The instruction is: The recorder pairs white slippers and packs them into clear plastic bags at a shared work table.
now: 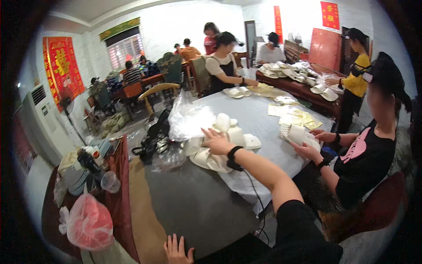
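My right arm stretches across the table, a black band on its wrist. My right hand [218, 141] is over a pile of white slippers [207, 159], fingers stretched out and apart; whether they touch a slipper I cannot tell. More white slippers [236, 136] lie just beyond and to the right of it. A crumpled clear plastic bag [189, 116] stands against the pile's far left side. My left hand [178, 251] lies open at the near edge of the dark grey table mat [193, 198], holding nothing.
At the right a co-worker [365, 154] holds white slippers [301, 135]. Yellowish packets [303, 119] lie beyond on the table. Black straps [154, 136] lie left of the bag. A side table holds a pink-red bag [90, 222] and a dark bottle [88, 162]. A cable [257, 193] hangs below my forearm.
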Available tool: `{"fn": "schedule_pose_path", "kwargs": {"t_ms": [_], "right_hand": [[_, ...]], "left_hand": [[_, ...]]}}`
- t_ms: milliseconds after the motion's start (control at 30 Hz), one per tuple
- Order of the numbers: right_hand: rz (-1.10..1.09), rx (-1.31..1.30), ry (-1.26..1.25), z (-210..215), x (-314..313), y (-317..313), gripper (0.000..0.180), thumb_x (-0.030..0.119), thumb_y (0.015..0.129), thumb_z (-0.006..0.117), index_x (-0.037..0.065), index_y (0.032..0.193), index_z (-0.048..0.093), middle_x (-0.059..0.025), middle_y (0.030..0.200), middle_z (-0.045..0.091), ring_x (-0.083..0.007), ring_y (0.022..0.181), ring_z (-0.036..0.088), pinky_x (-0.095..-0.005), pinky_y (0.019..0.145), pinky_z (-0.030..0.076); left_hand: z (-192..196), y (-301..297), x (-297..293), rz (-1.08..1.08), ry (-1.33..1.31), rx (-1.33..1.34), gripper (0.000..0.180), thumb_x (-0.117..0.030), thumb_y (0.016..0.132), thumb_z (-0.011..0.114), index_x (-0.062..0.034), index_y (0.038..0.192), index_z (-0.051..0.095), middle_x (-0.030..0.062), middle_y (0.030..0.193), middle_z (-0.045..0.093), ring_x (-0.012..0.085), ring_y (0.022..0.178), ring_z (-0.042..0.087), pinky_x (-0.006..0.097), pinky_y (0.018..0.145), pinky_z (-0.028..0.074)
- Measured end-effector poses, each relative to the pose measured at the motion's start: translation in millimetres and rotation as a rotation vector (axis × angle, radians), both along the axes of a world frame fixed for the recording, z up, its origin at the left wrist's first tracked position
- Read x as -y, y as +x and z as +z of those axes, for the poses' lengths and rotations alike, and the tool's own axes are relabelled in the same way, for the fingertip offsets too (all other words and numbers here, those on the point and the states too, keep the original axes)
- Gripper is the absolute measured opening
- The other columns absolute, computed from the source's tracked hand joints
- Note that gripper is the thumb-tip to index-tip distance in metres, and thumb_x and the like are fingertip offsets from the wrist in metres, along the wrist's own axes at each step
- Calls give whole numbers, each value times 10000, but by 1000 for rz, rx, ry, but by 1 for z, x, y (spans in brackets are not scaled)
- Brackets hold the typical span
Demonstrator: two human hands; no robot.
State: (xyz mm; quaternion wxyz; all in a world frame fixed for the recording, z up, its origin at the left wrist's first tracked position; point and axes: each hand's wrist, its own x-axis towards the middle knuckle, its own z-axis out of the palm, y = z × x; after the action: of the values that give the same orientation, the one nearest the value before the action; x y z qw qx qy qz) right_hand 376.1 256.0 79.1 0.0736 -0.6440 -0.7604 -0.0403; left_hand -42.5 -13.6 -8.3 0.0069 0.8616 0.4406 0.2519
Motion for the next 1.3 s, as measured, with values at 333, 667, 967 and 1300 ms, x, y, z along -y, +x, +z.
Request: {"fn": "schedule_pose_path", "kwargs": {"t_ms": [333, 667, 967, 1300], "right_hand": [[-48, 96, 67, -23, -75, 12, 266, 167, 815, 665, 94, 1044, 778, -31, 1715, 165, -345, 1584, 67, -749, 1152, 200], [-73, 44, -53, -28, -96, 21, 329, 197, 875, 639, 137, 1187, 726, -28, 1565, 439, -322, 1434, 413, -735, 1102, 269], [-25, -152, -66, 9, -25, 54, 490, 69, 826, 622, 205, 1288, 711, -90, 1671, 283, -365, 1535, 234, -756, 1120, 209], [-845, -518, 426, 1, 166, 328, 825, 84, 808, 682, 21, 1553, 335, -237, 1181, 715, -387, 1075, 691, -412, 934, 546]], "left_hand": [[-5, -5, 2, 6, -83, -16, 535, -273, 952, 643, -3, 1404, 552, 257, 1512, 472, 456, 1413, 410, 580, 1198, 277], [-6, -2, 0, 22, -102, -38, 549, -296, 958, 642, -16, 1420, 545, 233, 1531, 468, 446, 1432, 398, 589, 1195, 272], [-2, -7, 5, 35, -167, -29, 531, -278, 978, 618, -15, 1433, 538, 230, 1552, 448, 450, 1445, 383, 596, 1202, 248], [9, -7, 0, 20, -120, -96, 535, -275, 984, 616, 10, 1429, 528, 267, 1529, 456, 460, 1431, 395, 595, 1181, 278]]}}
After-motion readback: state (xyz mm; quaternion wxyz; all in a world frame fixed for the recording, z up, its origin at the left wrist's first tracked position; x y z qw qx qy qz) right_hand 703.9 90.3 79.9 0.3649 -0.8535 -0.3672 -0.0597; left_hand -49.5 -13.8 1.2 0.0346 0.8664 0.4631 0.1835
